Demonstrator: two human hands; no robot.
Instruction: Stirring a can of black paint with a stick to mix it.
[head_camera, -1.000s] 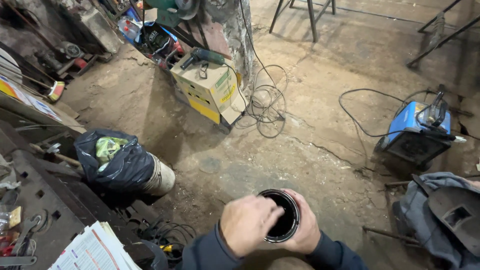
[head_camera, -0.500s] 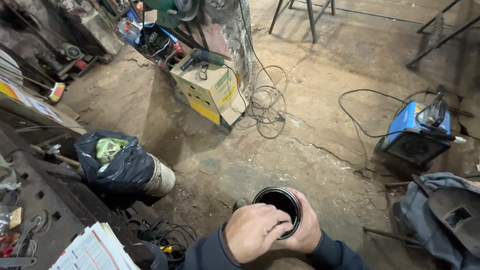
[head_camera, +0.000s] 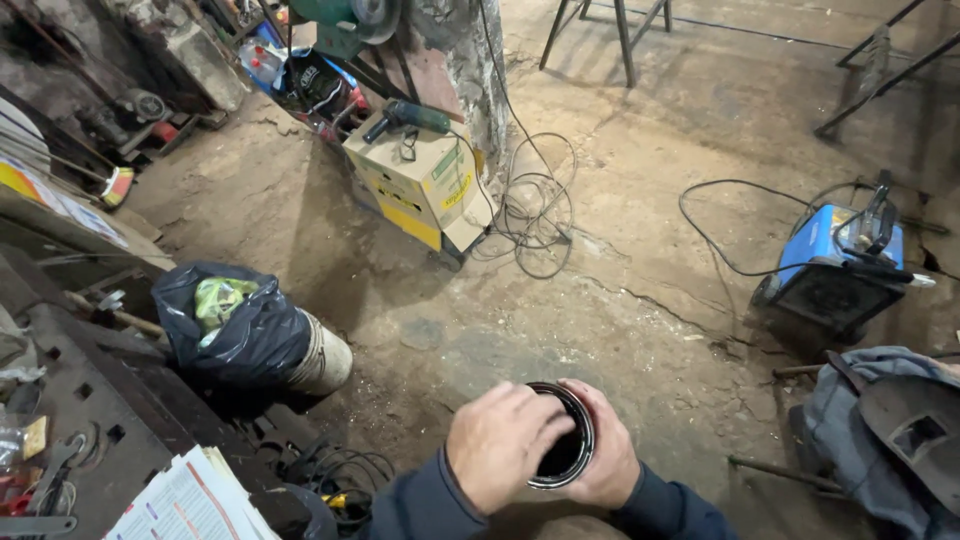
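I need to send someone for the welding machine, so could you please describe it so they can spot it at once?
Start from the cracked concrete floor and look to its right side, beyond the grey backpack. The welding machine sits there with a black cable looping away from it. It is the only bright blue box, unlike the yellow cardboard box by the pillar.

Dim, even light, soft shadows, sharp focus, slight bending at edges

Yellow-labelled cardboard box, perhaps open.
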